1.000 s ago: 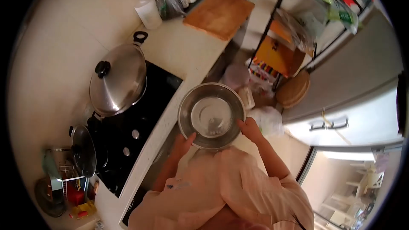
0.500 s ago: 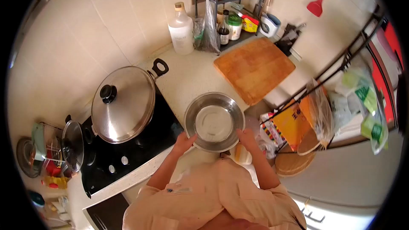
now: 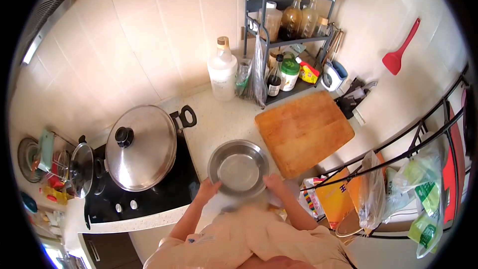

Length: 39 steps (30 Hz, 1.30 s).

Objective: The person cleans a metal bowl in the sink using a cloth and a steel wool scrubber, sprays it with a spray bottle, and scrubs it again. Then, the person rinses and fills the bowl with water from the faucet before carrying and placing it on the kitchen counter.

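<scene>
A round stainless steel bowl point(image 3: 240, 170) is level over the front of the countertop, between the stove and the cutting board. My left hand point(image 3: 210, 189) grips its left rim, and my right hand point(image 3: 273, 183) grips the right rim. Light reflections cover the bowl's bottom, so I cannot tell whether it contains clear liquid. Whether its base touches the counter is also unclear. Just right of the bowl lies a wooden cutting board point(image 3: 304, 132).
A large lidded pot point(image 3: 142, 154) stands left on the black stove point(image 3: 164, 197), its handle pointing towards the counter. Behind are a clear jug point(image 3: 222, 77) and a rack point(image 3: 294, 43) of bottles. A black metal shelf point(image 3: 388, 144) with bags borders the right side.
My view has tilted up, showing more wall and rack. Both hands have carried the bowl further over the counter, and it looks slightly smaller, farther from the camera.
</scene>
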Tool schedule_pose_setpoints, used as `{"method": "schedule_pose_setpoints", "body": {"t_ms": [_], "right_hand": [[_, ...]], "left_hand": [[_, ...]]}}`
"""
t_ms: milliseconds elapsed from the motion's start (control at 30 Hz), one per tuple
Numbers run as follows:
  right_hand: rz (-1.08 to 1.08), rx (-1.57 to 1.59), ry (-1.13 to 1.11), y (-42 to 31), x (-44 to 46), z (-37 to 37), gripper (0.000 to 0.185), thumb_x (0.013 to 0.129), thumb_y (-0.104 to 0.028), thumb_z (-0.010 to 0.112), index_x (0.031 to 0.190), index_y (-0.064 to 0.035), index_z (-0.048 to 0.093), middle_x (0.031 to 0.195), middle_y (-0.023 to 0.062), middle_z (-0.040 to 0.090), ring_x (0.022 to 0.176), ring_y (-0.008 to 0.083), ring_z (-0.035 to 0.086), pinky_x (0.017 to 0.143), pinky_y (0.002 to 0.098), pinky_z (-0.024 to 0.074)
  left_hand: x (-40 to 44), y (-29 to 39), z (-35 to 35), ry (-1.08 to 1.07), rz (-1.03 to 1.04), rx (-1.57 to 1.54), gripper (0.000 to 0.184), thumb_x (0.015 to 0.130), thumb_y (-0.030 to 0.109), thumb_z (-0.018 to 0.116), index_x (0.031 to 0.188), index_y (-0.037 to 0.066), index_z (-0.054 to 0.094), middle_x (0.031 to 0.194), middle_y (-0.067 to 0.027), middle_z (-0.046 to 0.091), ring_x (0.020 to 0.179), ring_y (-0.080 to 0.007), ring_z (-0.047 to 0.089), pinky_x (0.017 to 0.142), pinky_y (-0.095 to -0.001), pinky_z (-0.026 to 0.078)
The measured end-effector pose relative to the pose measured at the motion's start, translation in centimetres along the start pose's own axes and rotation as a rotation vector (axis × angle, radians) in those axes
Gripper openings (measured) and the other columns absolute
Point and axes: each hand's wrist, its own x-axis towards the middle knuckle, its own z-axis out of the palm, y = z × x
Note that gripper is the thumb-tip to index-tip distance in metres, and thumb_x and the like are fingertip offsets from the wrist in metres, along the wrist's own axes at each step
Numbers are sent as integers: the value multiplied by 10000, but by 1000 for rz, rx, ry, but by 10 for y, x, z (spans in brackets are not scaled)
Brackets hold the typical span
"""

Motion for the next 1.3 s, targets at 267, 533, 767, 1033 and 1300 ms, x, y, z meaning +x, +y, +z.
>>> {"method": "schedule_pose_setpoints", "body": {"t_ms": [267, 533, 767, 1033, 1300], "right_hand": [[29, -49, 68, 16, 25, 22, 541, 806, -393, 484, 560, 83, 556, 513, 200, 540, 554, 315, 593, 578, 400, 465], [46, -188, 224, 10, 32, 36, 684, 825, -535, 433, 586, 91, 571, 539, 226, 550, 599, 361, 590, 637, 428, 456], [90, -144, 191, -10, 31, 32, 705, 815, -570, 422, 647, 94, 590, 618, 240, 579, 650, 377, 595, 651, 436, 452], [78, -94, 228, -7, 46, 39, 683, 804, -569, 448, 683, 87, 594, 649, 229, 591, 687, 352, 604, 679, 427, 455], [30, 71, 45, -16, 31, 16, 539, 835, -485, 473, 758, 31, 608, 719, 204, 607, 665, 309, 604, 636, 377, 460]], "left_hand": [[29, -17, -13, 45, 38, -11, 227, 801, 156, 597, 962, 0, 559, 698, -39, 587, 564, -112, 522, 510, -271, 438], [33, -18, -19, 57, 36, -58, 227, 752, 154, 564, 916, -1, 566, 673, -90, 597, 546, -158, 565, 511, -308, 455], [22, 4, -20, 100, -17, -89, 172, 722, 101, 562, 826, -34, 542, 611, -98, 560, 515, -162, 541, 473, -306, 434], [27, -8, -19, 115, -48, -142, 158, 702, 43, 531, 825, -53, 508, 614, -94, 528, 478, -153, 506, 424, -283, 406], [12, -1, -21, 121, -43, -91, 171, 767, 126, 567, 810, -28, 507, 585, -78, 527, 473, -150, 522, 397, -271, 395]]}}
